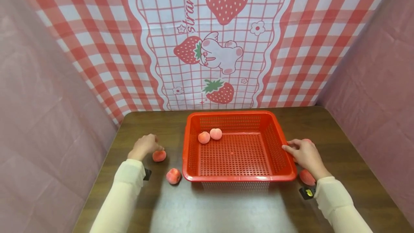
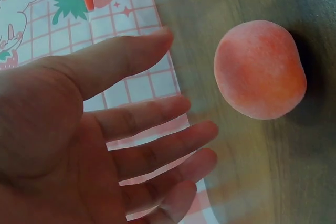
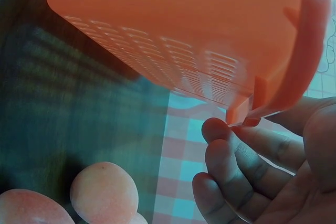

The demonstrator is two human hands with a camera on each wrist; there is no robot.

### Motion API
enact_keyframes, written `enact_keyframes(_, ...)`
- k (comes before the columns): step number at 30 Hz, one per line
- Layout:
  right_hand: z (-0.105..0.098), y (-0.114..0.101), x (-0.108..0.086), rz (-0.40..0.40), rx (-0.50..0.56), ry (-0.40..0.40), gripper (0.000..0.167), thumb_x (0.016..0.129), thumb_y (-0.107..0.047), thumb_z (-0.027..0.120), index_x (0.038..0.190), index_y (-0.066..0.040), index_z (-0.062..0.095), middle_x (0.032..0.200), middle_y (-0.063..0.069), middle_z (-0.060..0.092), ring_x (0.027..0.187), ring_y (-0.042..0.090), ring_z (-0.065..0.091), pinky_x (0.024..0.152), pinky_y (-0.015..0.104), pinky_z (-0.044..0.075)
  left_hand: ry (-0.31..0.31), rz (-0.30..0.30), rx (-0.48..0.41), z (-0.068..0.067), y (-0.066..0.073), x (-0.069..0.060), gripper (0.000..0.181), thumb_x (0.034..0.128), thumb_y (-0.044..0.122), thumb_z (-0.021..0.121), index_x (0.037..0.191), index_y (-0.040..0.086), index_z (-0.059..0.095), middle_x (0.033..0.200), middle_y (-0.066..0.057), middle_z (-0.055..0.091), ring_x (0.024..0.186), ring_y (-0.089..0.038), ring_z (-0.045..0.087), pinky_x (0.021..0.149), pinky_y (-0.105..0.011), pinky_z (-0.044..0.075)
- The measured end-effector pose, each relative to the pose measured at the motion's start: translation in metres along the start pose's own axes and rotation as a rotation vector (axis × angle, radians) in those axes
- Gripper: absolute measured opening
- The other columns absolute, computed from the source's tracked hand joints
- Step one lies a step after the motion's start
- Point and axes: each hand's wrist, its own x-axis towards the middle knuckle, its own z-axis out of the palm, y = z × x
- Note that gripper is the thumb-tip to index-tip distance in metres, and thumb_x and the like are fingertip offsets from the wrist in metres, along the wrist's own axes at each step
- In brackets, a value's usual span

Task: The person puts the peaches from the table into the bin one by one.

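A red plastic basket (image 1: 239,178) stands on the table, with two peaches (image 1: 203,137) in its far left corner. My right hand (image 1: 305,155) pinches the basket's right rim (image 3: 310,45) between thumb and fingers. On the left, my left hand (image 1: 146,146) hovers at a peach (image 1: 159,156). The left wrist view shows its fingers spread and loosely bent, apart from that peach (image 2: 261,70). Another peach (image 1: 173,176) lies by the basket's near left corner.
Right of the basket, one peach (image 1: 306,177) lies beside my right wrist and another (image 1: 308,141) is partly hidden behind the hand. The brown table (image 1: 136,125) ends at a checked strawberry cloth (image 1: 252,92) at the back. Pink cloth (image 1: 372,82) hangs on both sides.
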Motion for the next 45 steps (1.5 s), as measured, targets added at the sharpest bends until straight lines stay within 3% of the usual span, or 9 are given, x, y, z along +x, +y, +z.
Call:
enact_keyframes(9,0.001,0.001,0.000,-0.010,0.003,0.007,0.042,0.092,-0.027,0.067,0.115,0.009,0.064,0.079,0.011,0.070,0.061,0.014,0.060,0.052,0.026,0.050,-0.025,-0.002,0.010,0.003,-0.008,-0.005,0.044,0.0781,0.027,0.074,0.113,0.001,0.064,0.112,-0.022,0.066,0.098,-0.038,0.062,0.086,-0.051,0.049)
enact_keyframes(16,0.001,0.000,-0.001,0.000,0.012,-0.006,0.043,0.092,-0.027,0.067,0.116,0.009,0.063,0.082,0.013,0.071,0.063,0.016,0.062,0.053,0.026,0.051,-0.021,-0.034,-0.031,0.010,-0.014,-0.006,0.024,0.0765,0.023,0.072,0.092,0.006,0.065,0.092,-0.013,0.065,0.083,-0.028,0.057,0.073,-0.042,0.047)
enact_keyframes(24,0.000,-0.001,-0.002,0.007,0.014,-0.017,0.044,0.093,-0.028,0.066,0.116,0.010,0.063,0.083,0.014,0.071,0.064,0.015,0.063,0.054,0.026,0.051,-0.010,-0.069,-0.051,0.019,-0.017,-0.007,0.030,0.0794,0.025,0.072,0.101,0.005,0.068,0.102,-0.016,0.067,0.092,-0.032,0.061,0.081,-0.047,0.049)
enact_keyframes(30,0.000,-0.002,-0.002,0.025,0.009,-0.024,0.047,0.093,-0.030,0.065,0.118,0.010,0.062,0.082,0.013,0.070,0.064,0.017,0.062,0.054,0.027,0.051,0.021,-0.056,-0.042,0.022,-0.018,-0.006,0.024,0.0795,0.027,0.074,0.092,0.007,0.067,0.095,-0.014,0.067,0.087,-0.032,0.061,0.077,-0.047,0.049)
enact_keyframes(36,-0.001,-0.002,0.000,0.021,0.002,-0.017,0.047,0.093,-0.030,0.066,0.118,0.010,0.062,0.079,0.011,0.070,0.062,0.016,0.060,0.053,0.027,0.050,0.028,-0.055,-0.035,0.022,-0.020,-0.006,0.031,0.0810,0.028,0.075,0.100,0.004,0.070,0.106,-0.018,0.069,0.099,-0.041,0.063,0.084,-0.053,0.050)
enact_keyframes(45,0.000,-0.001,0.000,0.016,0.000,-0.018,0.047,0.093,-0.029,0.066,0.117,0.011,0.062,0.078,0.010,0.069,0.062,0.018,0.060,0.052,0.027,0.050,0.035,-0.037,-0.042,0.024,-0.022,-0.006,0.031,0.0812,0.026,0.076,0.104,0.005,0.071,0.108,-0.019,0.069,0.104,-0.044,0.062,0.087,-0.054,0.049)
